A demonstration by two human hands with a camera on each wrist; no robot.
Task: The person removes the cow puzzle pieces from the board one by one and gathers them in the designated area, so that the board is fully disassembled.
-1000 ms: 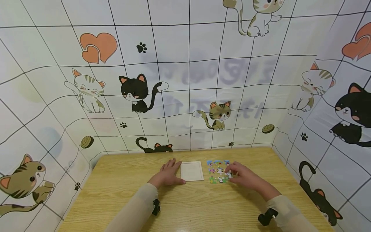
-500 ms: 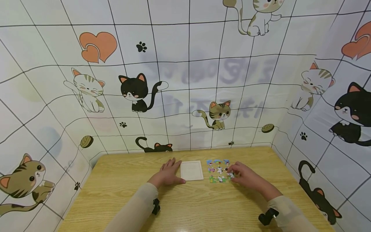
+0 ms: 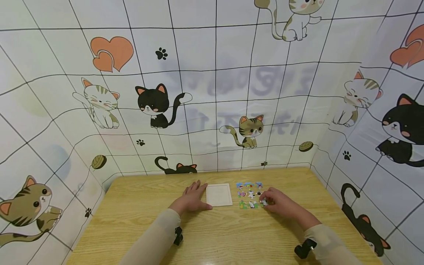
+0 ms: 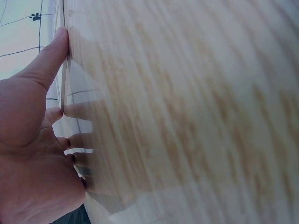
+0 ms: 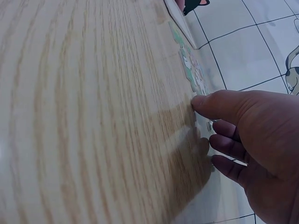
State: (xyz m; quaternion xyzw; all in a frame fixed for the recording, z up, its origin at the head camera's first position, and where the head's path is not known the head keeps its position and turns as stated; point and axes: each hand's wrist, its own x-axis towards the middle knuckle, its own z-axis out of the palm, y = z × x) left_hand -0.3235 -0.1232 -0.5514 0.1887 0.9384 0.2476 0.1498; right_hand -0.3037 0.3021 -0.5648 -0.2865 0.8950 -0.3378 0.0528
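My left hand (image 3: 190,199) lies spread on the table, thumb and fingertips along the left side of a flat, square, pale wooden puzzle tray (image 3: 218,195). In the left wrist view the thumb (image 4: 49,56) reaches to the tray's thin edge. Right of the tray, jigsaw pieces (image 3: 251,194) with a colourful picture lie spaced out in rows. At the lower right of these rows my right hand (image 3: 279,203) pinches a jigsaw piece (image 3: 263,202) between thumb and fingers, low over the table. The right wrist view mostly hides that piece behind the thumb (image 5: 215,103).
A wooden table (image 3: 212,235) carries everything. Behind it and at both sides hangs a white gridded sheet (image 3: 198,88) printed with cartoon cats. Black camera mounts (image 3: 305,248) sit on both wrists.
My right hand has shifted slightly right and toward me with the jigsaw piece, to the end of the nearest row. The left hand and tray have stayed put.
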